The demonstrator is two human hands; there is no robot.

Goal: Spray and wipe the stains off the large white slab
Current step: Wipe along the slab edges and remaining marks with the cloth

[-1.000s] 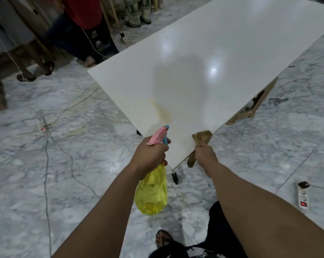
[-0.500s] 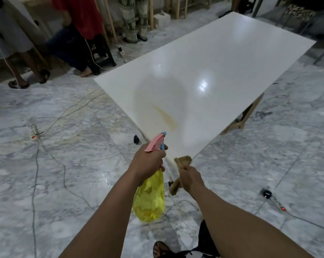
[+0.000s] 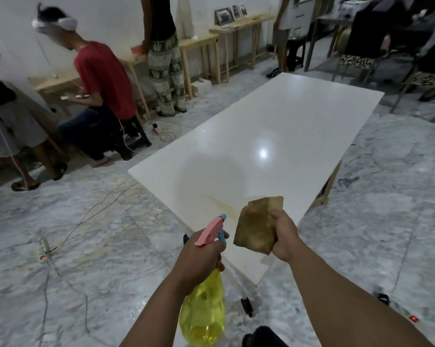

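One yellowish stain [image 3: 224, 205] streaks the near corner of the white slab [image 3: 274, 136], just ahead of your nozzle. Your left hand [image 3: 201, 256] grips the spray bottle [image 3: 203, 314]; your right hand [image 3: 284, 236], nearer the stain, holds the brown cloth [image 3: 256, 226] above it.

Both bare forearms reach forward from the bottom edge, roughly parallel, the right one thicker in view. Left hand [image 3: 201, 254] is curled tight, back of hand up, gripping the neck of a spray bottle [image 3: 203, 314], one finger out front by the trigger. Right hand [image 3: 284, 236] is raised slightly higher, thumb side up, fingers pinching a brown cloth [image 3: 256, 226] by its edge.
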